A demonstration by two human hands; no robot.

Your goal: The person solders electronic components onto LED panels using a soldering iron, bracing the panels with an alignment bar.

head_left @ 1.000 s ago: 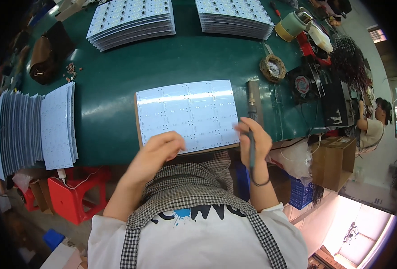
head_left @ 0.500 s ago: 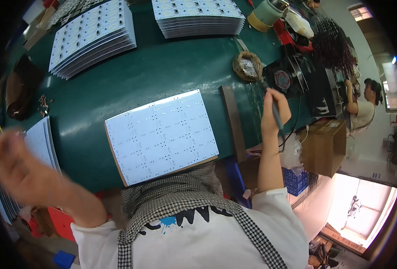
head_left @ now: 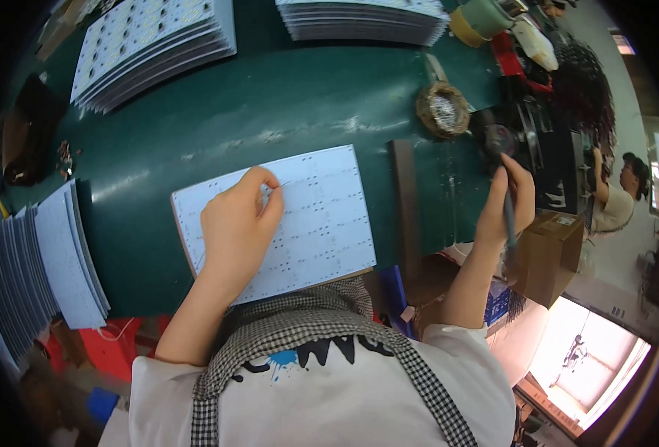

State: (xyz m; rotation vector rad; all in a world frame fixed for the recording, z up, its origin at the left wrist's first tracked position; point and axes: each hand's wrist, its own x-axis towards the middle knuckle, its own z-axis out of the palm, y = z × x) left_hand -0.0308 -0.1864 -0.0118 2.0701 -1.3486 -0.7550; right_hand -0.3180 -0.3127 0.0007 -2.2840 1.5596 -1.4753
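A white circuit board (head_left: pixel 322 223) with rows of small dark marks lies in front of me on a brown backing. Over its far half is my left hand (head_left: pixel 236 223), thumb and forefinger pinched together just above the surface. A thin sliver shows at the fingertips, too fine to name. My right hand (head_left: pixel 510 205) grips a dark, pen-like soldering iron (head_left: pixel 510 223) off to the right, its front end blurred by motion. The iron's front is near a black fan-like unit (head_left: pixel 527 123). Left of that stands a small round pot (head_left: pixel 443 110) with silvery material inside.
Stacks of boards stand at the far left (head_left: pixel 158 56), far middle (head_left: pixel 363 22) and near left (head_left: pixel 28 261). A dark bar (head_left: pixel 404 201) lies right of the board. Beyond are a green cup (head_left: pixel 478 21), a cardboard box (head_left: pixel 549 257) and another person (head_left: pixel 616 197).
My left hand has come from the stack at the left to above the board, fingers now pinched. My right hand has carried the soldering iron rightward, away from the pot. The view has shifted slightly.
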